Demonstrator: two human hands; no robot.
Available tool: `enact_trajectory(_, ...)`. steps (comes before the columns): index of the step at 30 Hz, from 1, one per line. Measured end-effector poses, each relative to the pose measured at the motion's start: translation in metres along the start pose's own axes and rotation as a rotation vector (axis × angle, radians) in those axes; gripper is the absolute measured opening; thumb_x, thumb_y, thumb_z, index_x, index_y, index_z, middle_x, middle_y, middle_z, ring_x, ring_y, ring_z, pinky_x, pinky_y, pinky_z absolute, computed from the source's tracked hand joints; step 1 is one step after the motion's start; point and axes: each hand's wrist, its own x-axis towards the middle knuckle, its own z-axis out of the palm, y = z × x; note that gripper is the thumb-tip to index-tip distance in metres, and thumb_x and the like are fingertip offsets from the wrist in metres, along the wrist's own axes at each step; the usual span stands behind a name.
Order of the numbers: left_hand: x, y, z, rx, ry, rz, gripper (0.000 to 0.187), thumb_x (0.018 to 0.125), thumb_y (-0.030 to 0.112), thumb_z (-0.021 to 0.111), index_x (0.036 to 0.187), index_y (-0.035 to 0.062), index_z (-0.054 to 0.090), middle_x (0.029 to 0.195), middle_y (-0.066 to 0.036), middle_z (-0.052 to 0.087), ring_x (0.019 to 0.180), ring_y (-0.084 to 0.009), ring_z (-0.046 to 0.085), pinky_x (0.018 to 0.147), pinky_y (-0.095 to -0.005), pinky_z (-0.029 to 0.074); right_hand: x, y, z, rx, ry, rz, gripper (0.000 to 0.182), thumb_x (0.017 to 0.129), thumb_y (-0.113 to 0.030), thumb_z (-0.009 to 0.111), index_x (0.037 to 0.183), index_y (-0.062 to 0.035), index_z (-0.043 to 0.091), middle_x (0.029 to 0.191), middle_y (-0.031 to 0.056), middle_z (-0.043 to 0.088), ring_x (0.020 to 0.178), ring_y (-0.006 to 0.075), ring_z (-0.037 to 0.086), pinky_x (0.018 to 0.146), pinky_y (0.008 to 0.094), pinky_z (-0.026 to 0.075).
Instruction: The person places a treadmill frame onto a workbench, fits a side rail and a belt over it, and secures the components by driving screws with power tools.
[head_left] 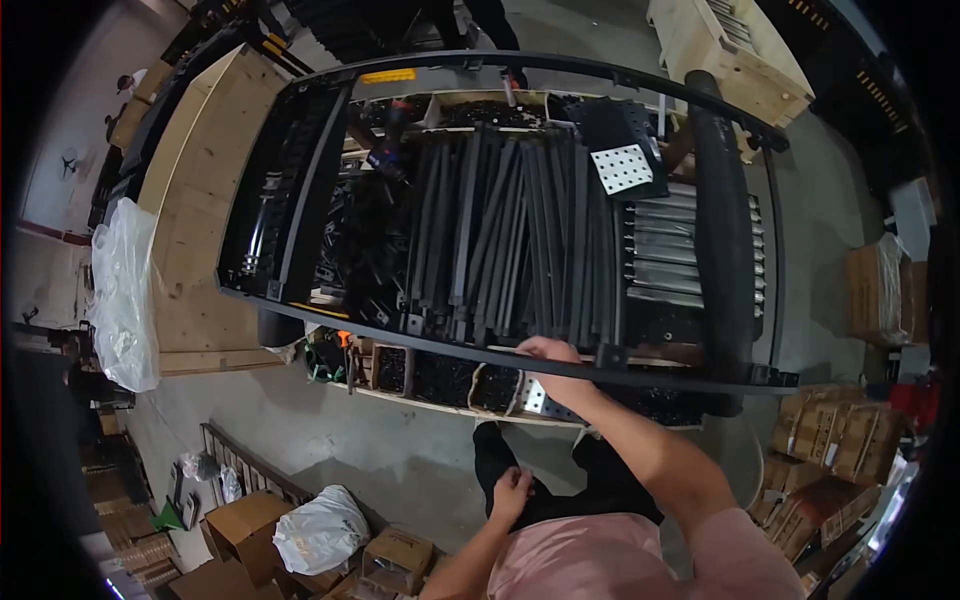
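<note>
My right hand [556,362] is at the near rail of a large black metal frame [450,350], its fingers bent over the rail; what they grip is too small to tell. My left hand [514,490] is held low in front of my body with its fingers curled; anything inside it is hidden. Within the frame's outline lie many long black bars [510,230], and silver tubes [680,245] lie to their right. A white perforated plate [622,168] rests on a dark one at the upper right.
Small-parts bins [440,375] run below the near rail. A wooden crate [200,220] with plastic wrap stands left, another crate [730,60] at the upper right. Cardboard boxes [835,430] are stacked right. A co-worker's dark-clothed legs [490,22] show beyond the frame.
</note>
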Motion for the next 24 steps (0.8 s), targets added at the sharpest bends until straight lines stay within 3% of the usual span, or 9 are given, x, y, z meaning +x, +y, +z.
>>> enact_trajectory(5, -0.021, -0.016, -0.098, -0.143, 0.043, -0.073, 0.024, 0.099, 0.025, 0.060, 0.102, 0.0021, 0.061, 0.084, -0.005, 0.066, 0.067, -0.0121, 0.062, 0.059, -0.0258, 0.049, 0.149, -0.036, 0.090, -0.488, 0.213, 0.203, 0.044, 0.085, -0.031, 0.074, 0.112, -0.0011, 0.056, 0.094, 0.0153, 0.065, 0.087, 0.0355, 0.066, 0.073, 0.0451, 0.053)
enact_trajectory(10, -0.010, -0.010, -0.205, -0.255, 0.236, -0.113, 0.022, 0.098, 0.022, 0.060, 0.094, 0.0001, 0.062, 0.082, -0.008, 0.067, 0.066, -0.0130, 0.062, 0.059, -0.0269, 0.050, 0.179, 0.001, 0.120, -0.764, 0.324, 0.196, 0.050, 0.084, -0.028, 0.073, 0.115, 0.0026, 0.047, 0.110, 0.0275, 0.058, 0.095, 0.0482, 0.061, 0.078, 0.0559, 0.052)
enact_trajectory(11, -0.005, -0.004, -0.221, -0.229, 0.244, -0.061, 0.022, 0.098, 0.021, 0.059, 0.094, -0.0005, 0.062, 0.082, -0.008, 0.067, 0.066, -0.0137, 0.062, 0.059, -0.0277, 0.050, 0.179, 0.013, 0.114, -0.852, 0.454, 0.092, 0.034, 0.086, -0.023, 0.066, 0.105, 0.0017, 0.053, 0.096, 0.0222, 0.064, 0.084, 0.0395, 0.066, 0.068, 0.0488, 0.054)
enact_trajectory(13, 0.013, -0.007, -0.248, -0.098, 0.277, 0.024, 0.022, 0.097, 0.018, 0.058, 0.093, -0.0031, 0.061, 0.080, -0.009, 0.066, 0.066, -0.0162, 0.063, 0.059, -0.0294, 0.051, 0.191, 0.043, 0.085, -0.203, 0.383, 0.486, 0.025, 0.088, -0.020, 0.059, 0.101, 0.0017, 0.057, 0.082, 0.0207, 0.064, 0.083, 0.0303, 0.068, 0.069, 0.0425, 0.053)
enact_trajectory(14, 0.019, 0.015, -0.254, 0.053, 0.288, 0.146, 0.024, 0.098, 0.018, 0.057, 0.092, -0.0048, 0.060, 0.079, -0.011, 0.067, 0.065, -0.0172, 0.064, 0.061, -0.0309, 0.052, 0.192, 0.043, 0.076, -0.040, 0.341, 0.412, 0.023, 0.089, -0.023, 0.055, 0.094, -0.0004, 0.058, 0.065, 0.0090, 0.056, 0.059, 0.0249, 0.057, 0.056, 0.0401, 0.046)
enact_trajectory(15, 0.023, 0.041, -0.252, 0.097, 0.290, 0.156, 0.024, 0.098, 0.019, 0.056, 0.092, -0.0041, 0.060, 0.079, -0.012, 0.069, 0.066, -0.0174, 0.066, 0.063, -0.0321, 0.053, 0.188, 0.042, 0.074, 0.128, 0.418, 0.346, 0.026, 0.094, -0.030, 0.055, 0.091, -0.0040, 0.057, 0.061, 0.0004, 0.049, 0.048, 0.0192, 0.042, 0.049, 0.0348, 0.039)
enact_trajectory(18, 0.063, 0.090, -0.236, 0.256, 0.203, 0.310, 0.023, 0.097, 0.023, 0.056, 0.096, 0.0013, 0.063, 0.078, -0.017, 0.069, 0.069, -0.0309, 0.069, 0.065, -0.0410, 0.053, 0.161, 0.008, 0.071, 0.730, 0.135, 0.447, 0.032, 0.099, -0.037, 0.052, 0.088, -0.0071, 0.057, 0.060, -0.0028, 0.044, 0.051, 0.0127, 0.041, 0.049, 0.0292, 0.036)
enact_trajectory(21, 0.101, 0.132, -0.204, 0.694, 0.278, 0.620, 0.019, 0.095, 0.021, 0.058, 0.104, 0.0047, 0.063, 0.085, -0.016, 0.067, 0.079, -0.0314, 0.068, 0.066, -0.0452, 0.053, 0.116, -0.042, 0.084, 0.699, 0.156, 0.345, 0.038, 0.102, -0.043, 0.048, 0.086, -0.0091, 0.056, 0.060, -0.0033, 0.043, 0.053, 0.0083, 0.041, 0.050, 0.0250, 0.035)
enact_trajectory(24, 0.133, 0.144, -0.182, 1.007, 0.375, 0.834, 0.017, 0.092, 0.020, 0.060, 0.104, 0.0077, 0.062, 0.098, -0.014, 0.062, 0.088, -0.0327, 0.065, 0.071, -0.0444, 0.054, 0.056, -0.041, 0.066, 0.181, 0.172, 0.265, 0.038, 0.103, -0.038, 0.046, 0.086, -0.0065, 0.056, 0.057, -0.0032, 0.045, 0.051, 0.0083, 0.042, 0.049, 0.0256, 0.034)
